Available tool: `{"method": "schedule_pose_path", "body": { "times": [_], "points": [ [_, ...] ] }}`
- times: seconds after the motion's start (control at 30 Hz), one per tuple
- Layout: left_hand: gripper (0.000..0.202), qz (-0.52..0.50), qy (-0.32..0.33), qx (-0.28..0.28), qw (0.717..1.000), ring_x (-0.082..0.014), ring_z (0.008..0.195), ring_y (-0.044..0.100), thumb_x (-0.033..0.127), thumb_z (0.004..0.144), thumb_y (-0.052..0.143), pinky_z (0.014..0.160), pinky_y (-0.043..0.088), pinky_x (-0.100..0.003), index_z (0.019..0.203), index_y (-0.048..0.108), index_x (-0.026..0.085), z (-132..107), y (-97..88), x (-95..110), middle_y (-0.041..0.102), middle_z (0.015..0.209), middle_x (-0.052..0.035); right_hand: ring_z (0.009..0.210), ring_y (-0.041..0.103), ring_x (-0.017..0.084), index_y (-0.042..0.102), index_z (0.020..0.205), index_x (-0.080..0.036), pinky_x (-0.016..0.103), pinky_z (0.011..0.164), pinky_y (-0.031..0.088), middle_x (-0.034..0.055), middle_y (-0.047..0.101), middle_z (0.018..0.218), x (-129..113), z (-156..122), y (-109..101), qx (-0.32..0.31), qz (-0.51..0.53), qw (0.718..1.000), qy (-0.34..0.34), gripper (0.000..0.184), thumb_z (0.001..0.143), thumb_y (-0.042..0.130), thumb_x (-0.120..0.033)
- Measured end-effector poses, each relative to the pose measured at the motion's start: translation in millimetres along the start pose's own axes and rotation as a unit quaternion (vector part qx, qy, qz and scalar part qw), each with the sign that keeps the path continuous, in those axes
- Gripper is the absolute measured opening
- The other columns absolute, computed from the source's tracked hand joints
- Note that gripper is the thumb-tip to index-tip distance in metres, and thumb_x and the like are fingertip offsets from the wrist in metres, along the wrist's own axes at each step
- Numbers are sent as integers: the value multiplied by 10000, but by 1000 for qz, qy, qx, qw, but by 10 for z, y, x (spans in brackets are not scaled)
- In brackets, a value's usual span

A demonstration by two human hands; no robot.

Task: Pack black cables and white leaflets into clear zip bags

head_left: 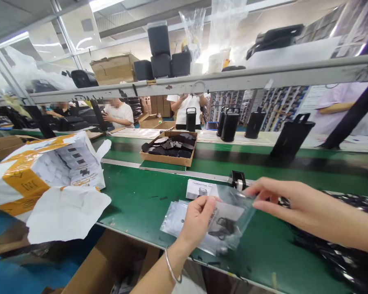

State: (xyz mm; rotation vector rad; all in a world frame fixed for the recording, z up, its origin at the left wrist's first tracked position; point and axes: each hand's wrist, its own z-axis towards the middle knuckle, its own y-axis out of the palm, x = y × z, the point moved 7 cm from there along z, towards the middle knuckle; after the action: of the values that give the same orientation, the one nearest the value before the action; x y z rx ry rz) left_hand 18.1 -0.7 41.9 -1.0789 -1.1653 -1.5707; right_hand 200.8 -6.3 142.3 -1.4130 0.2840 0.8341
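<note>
A: We see the left hand (199,218) curled over a clear plastic bag (230,216), fingers bent close together with the thumb pinching the bag's near edge. A thin bangle (171,267) sits on that wrist.

B: And the right hand (272,196) reaches in from the right, its thumb and forefinger narrowed to a pinch on the bag's upper corner, the other fingers loosely stretched out.

A: So both hands hold the bag just above the green bench top (135,200). Under it we make out a small stack of similar clear bags (174,216), lying flat.

B: Just behind the bag lies a small white card (198,188) with grey print, and beside that a little black clip-like part (238,179). To our right, a heap of black cables (340,249) rests on the bench.

A: On our left stands a torn white carton with yellow tape (46,171). Farther back we see an open cardboard tray of flat black pieces (170,149), and tall black cylinders (230,122) lined up on the far side of the line.

B: Other people (119,112) work beyond the bench, and a metal shelf (202,81) overhead carries boxes and black items.

A: The bag itself is transparent and glossy, slightly crumpled, with a dark coiled thing and a pale printed sheet inside. We cannot read the print.
</note>
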Motion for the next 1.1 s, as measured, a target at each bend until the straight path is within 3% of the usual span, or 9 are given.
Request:
{"method": "schedule_pose_path", "body": {
  "times": [0.1, 0.13, 0.23, 0.3, 0.47, 0.63, 0.8, 1.0, 1.1],
  "points": [
    [493, 6, -5, 29, 1000, -121, 614, 479, 595, 815, 525, 564, 375, -219, 854, 708, 139, -44, -16, -79, 577, 662, -10, 985, 599, 251, 516, 1247, -223, 310, 730, 508, 102, 650, 1130, 182, -84, 341, -12, 143, 989, 24, 582, 726, 689, -419],
    [504, 6, -7, 34, 999, -123, 612, 486, 603, 817, 514, 562, 380, -220, 877, 703, 139, -57, -19, -113, 580, 661, -10, 967, 604, 252, 533, 1216, -197, 314, 721, 511, 109, 665, 1086, 260, -106, 459, 0, 202, 979, 38, 588, 702, 709, -424],
    [525, 13, -4, 46, 999, -125, 598, 494, 618, 818, 497, 564, 391, -223, 900, 693, 137, -92, -42, -191, 586, 651, -6, 780, 621, 211, 668, 857, -167, 308, 688, 499, 73, 695, 817, 475, -149, 740, 41, 269, 959, 82, 354, 746, 642, -502],
    [502, 19, 1, 50, 999, -132, 622, 518, 603, 817, 513, 600, 410, -229, 892, 693, 141, -104, -70, -215, 615, 674, -13, 693, 603, 190, 671, 724, -169, 301, 643, 492, 60, 681, 721, 555, -159, 835, 65, 270, 957, 90, 399, 773, 576, -553],
    [419, 33, 6, 51, 998, -151, 671, 580, 525, 856, 508, 638, 434, -245, 899, 689, 149, -52, -152, -276, 687, 774, -46, 741, 647, 231, 727, 891, -190, 332, 669, 523, 64, 731, 795, 632, -111, 964, 62, 280, 955, 78, 406, 710, 643, -543],
    [251, 49, 2, 31, 998, -182, 765, 626, 399, 752, 683, 734, 458, -268, 837, 697, 164, 118, -237, -347, 722, 798, -49, 771, 664, 248, 754, 862, -213, 359, 733, 527, 62, 745, 822, 683, 24, 1012, 48, 262, 962, 55, 307, 744, 631, -467],
    [162, 68, -29, 8, 997, -194, 793, 634, 311, 728, 701, 753, 455, -270, 759, 725, 154, 253, -415, -381, 735, 824, -72, 847, 657, 238, 756, 824, -248, 354, 795, 507, 50, 736, 885, 725, 129, 991, 52, 223, 974, 3, 182, 779, 593, -318],
    [459, 10, -132, -1, 991, -196, 810, 647, 517, 806, 557, 691, 468, -286, 1135, 573, 198, 226, -479, -487, 710, 1033, -97, 863, 663, 215, 753, 807, -281, 342, 794, 515, 36, 728, 912, 757, 157, 1038, 58, 201, 977, -50, 227, 790, 536, -218],
    [417, 100, -128, 19, 987, -181, 728, 615, 512, 723, 670, 655, 444, -258, 943, 640, 158, 209, -432, -558, 706, 854, -62, 867, 661, 194, 749, 831, -303, 313, 770, 517, 22, 720, 936, 731, 116, 1072, 54, 177, 979, -81, 260, 814, 511, -198]
  ]
}}
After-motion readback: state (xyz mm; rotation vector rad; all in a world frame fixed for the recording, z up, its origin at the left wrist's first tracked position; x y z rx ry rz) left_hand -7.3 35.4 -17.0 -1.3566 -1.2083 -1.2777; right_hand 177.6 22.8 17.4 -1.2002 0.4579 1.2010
